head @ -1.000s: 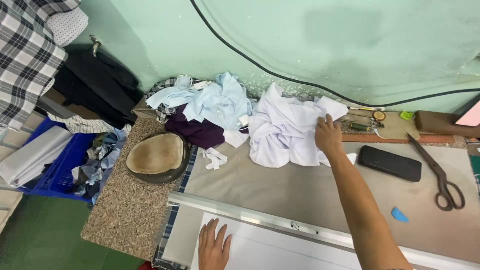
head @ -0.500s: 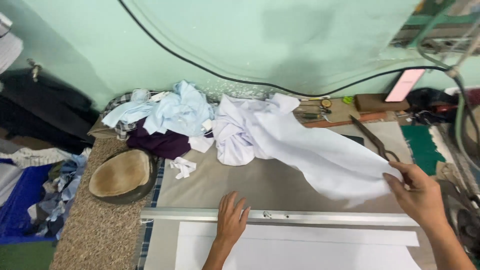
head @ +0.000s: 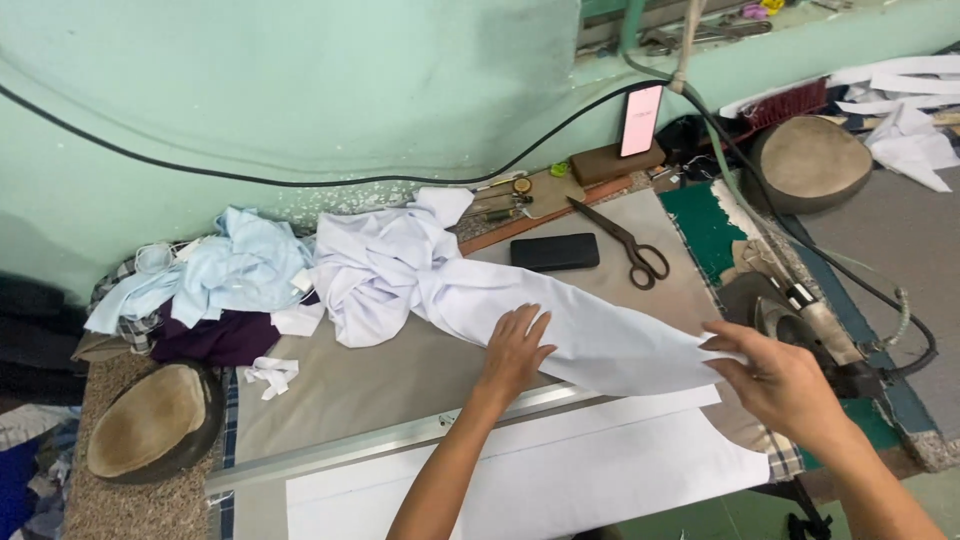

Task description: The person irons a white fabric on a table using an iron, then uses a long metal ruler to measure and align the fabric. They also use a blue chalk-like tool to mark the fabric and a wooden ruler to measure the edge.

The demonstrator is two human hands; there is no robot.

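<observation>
A length of thin white cotton cloth (head: 560,325) is stretched across the grey padded worktable (head: 400,375), running from a crumpled white heap near the pale green wall (head: 300,90) out toward the right edge of the table. The right hand (head: 780,385) is closed on the free end of this cloth, the edge pinched between thumb and fingers just above the table's right corner. The left hand (head: 515,350) is laid flat and open on the middle of the same cloth, fingers spread, pressing it down and gripping nothing.

Just in front of the left hand a long straight aluminium ruler (head: 400,440) is seen lying across the table, and beneath it a flat white sheet of fabric (head: 560,480) is spread toward the near edge. Behind the stretched cloth a black rectangular case (head: 555,252) is set, with a pair of large dark metal tailor's scissors (head: 620,240) just beside it on the right. To the left of the white heap, a pile of light blue garments (head: 220,270) is bunched over a dark purple cloth (head: 215,338). A round tan pressing cushion (head: 150,425) rests at the table's left end on the speckled stone counter. A black cable (head: 300,182) is strung along the wall. At the right, well apart from the hands, a metal clothes iron (head: 800,320) is parked near a green mat
</observation>
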